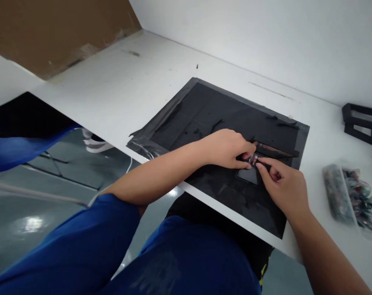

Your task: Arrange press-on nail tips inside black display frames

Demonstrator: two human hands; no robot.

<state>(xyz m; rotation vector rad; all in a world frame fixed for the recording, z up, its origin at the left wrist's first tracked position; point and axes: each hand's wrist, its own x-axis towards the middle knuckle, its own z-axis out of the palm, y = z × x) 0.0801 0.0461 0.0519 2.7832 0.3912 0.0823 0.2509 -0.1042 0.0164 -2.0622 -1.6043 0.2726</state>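
My left hand (224, 148) and right hand (288, 184) meet at the fingertips, thumb and index finger of each closed on a small clear piece (253, 159). The fingers cover part of this piece; its full outline cannot be told.

Directly below the grip, toward my body, lies a dark rectangular panel (249, 176), its upper end hidden by the fingers. Just beyond the grip and to its right, a brownish strip (267, 150) lies alongside a black strip (286, 153).

Under all of these is a black mat (224, 186), taped along its far-left edge. My left forearm crosses the mat and blocks part of it. Black scraps lie on it: a curled scrap (217, 123) left of and beyond the grip, others beyond it to the right.

Right of the grip, past my right hand, a clear container (339, 166) of small bagged parts stands on the white table (112, 86). Farther beyond it stands a black frame (362, 123).
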